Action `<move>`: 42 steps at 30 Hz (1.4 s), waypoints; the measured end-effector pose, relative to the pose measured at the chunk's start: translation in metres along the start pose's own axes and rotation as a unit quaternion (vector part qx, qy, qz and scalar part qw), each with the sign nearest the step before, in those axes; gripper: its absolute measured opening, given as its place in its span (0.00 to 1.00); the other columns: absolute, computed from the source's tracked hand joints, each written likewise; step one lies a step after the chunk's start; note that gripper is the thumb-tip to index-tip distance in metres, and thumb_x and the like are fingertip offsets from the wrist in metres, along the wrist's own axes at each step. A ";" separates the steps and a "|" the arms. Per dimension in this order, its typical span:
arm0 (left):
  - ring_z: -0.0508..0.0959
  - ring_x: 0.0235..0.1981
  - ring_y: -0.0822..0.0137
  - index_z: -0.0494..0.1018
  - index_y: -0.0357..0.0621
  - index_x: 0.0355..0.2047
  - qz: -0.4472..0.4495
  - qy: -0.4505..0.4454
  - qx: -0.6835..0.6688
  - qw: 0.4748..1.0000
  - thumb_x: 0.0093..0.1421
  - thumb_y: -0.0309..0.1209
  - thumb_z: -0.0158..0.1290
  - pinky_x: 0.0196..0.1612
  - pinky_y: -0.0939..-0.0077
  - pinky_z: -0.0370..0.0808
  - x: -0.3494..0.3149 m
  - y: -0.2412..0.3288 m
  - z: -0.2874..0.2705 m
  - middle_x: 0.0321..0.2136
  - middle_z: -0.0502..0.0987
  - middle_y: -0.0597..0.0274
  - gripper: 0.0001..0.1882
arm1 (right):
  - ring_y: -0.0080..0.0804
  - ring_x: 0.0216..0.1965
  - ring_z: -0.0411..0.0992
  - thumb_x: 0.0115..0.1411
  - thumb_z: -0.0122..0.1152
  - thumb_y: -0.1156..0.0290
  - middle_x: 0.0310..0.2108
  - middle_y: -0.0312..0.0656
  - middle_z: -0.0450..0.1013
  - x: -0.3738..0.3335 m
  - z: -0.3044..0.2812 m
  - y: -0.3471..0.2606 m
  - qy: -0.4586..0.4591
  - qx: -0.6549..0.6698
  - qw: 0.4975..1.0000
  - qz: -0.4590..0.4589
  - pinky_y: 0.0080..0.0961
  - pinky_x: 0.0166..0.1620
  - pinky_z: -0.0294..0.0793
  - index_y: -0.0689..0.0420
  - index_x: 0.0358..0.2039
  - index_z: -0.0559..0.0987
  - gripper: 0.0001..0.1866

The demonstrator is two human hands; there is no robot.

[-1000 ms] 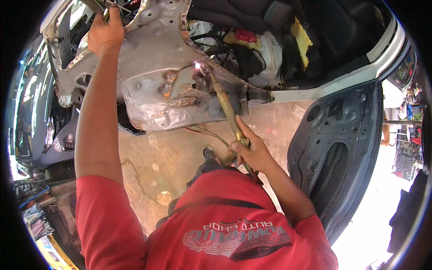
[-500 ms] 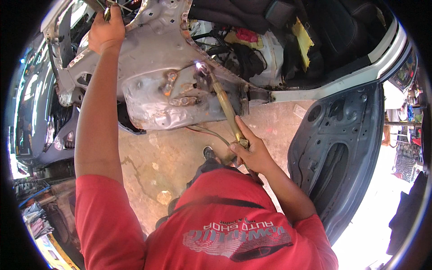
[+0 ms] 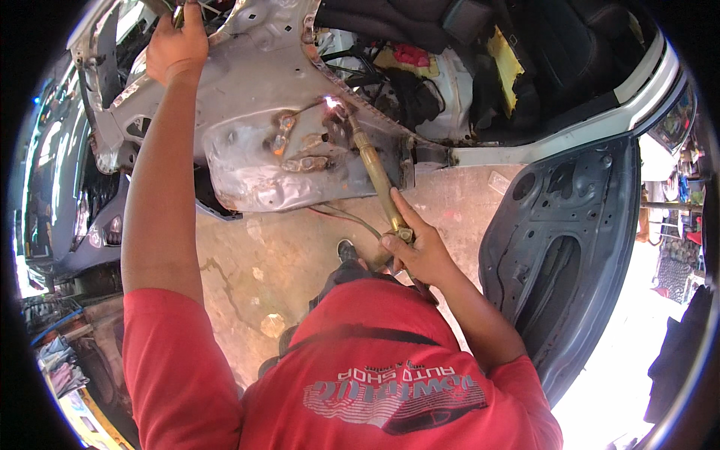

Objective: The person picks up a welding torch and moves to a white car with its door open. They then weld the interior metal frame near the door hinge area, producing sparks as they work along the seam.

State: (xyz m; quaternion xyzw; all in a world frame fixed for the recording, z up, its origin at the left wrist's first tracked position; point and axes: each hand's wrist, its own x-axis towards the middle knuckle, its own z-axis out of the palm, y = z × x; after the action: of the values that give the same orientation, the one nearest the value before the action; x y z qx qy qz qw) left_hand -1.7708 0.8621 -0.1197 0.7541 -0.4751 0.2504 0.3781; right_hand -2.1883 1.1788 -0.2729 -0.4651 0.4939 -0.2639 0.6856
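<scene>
My right hand (image 3: 426, 253) is wrapped round the brass body of a gas torch (image 3: 381, 180). The torch slants up and to the left, and a bright white-pink flame (image 3: 331, 102) burns at its tip against the bare grey car body panel (image 3: 247, 169). Rusty, heat-marked patches (image 3: 304, 163) show on the panel just left of the torch. At the upper left, my left hand (image 3: 177, 52) is closed at the far side of the panel, with its fingers round something small that I cannot make out. A hose (image 3: 349, 217) runs below the panel near the torch.
An opened dark grey car door (image 3: 566, 247) stands on the right. Past the panel lies the stripped car interior (image 3: 420, 82) with dark seats and yellow foam. A dark car (image 3: 64, 187) is on the left. My shoe (image 3: 346, 251) is on the concrete floor (image 3: 240, 277).
The glow at the torch tip has turned pinker and wider. Both hands keep their hold, with hardly any movement.
</scene>
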 end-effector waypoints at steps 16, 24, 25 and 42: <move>0.82 0.58 0.39 0.81 0.53 0.61 0.016 0.034 -0.006 0.999 0.61 0.74 0.46 0.61 0.45 0.76 0.010 -0.019 0.013 0.54 0.84 0.43 0.45 | 0.18 0.25 0.71 0.72 0.65 0.73 0.32 0.35 0.78 0.002 0.002 0.003 -0.001 -0.002 1.000 -0.006 0.22 0.30 0.78 0.39 0.83 0.50 0.47; 0.81 0.59 0.39 0.81 0.54 0.61 -0.003 -0.005 0.004 1.000 0.61 0.74 0.46 0.61 0.46 0.76 0.008 -0.007 0.005 0.54 0.84 0.43 0.45 | 0.18 0.26 0.73 0.70 0.67 0.73 0.32 0.37 0.79 0.002 0.000 0.000 0.003 -0.013 1.000 -0.006 0.23 0.31 0.79 0.38 0.83 0.50 0.49; 0.81 0.59 0.39 0.81 0.54 0.61 -0.006 -0.006 0.003 1.000 0.61 0.74 0.46 0.61 0.46 0.76 0.007 -0.006 0.005 0.54 0.84 0.43 0.44 | 0.19 0.26 0.73 0.70 0.67 0.73 0.32 0.37 0.79 0.003 0.000 0.000 0.002 -0.017 1.000 -0.006 0.23 0.31 0.79 0.38 0.83 0.50 0.49; 0.82 0.53 0.46 0.83 0.43 0.56 -0.002 -0.040 -0.137 0.990 0.61 0.66 0.55 0.58 0.50 0.75 -0.006 0.012 -0.026 0.51 0.85 0.47 0.40 | 0.37 0.58 0.78 0.64 0.73 0.69 0.64 0.61 0.76 0.000 0.012 0.009 0.030 -0.083 0.995 -0.055 0.31 0.59 0.78 0.41 0.82 0.53 0.52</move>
State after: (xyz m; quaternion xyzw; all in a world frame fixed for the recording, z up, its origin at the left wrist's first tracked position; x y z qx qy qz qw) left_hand -1.7848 0.8825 -0.1048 0.7057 -0.5180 0.1519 0.4589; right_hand -2.1781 1.1867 -0.2800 -0.5388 0.5082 -0.2734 0.6137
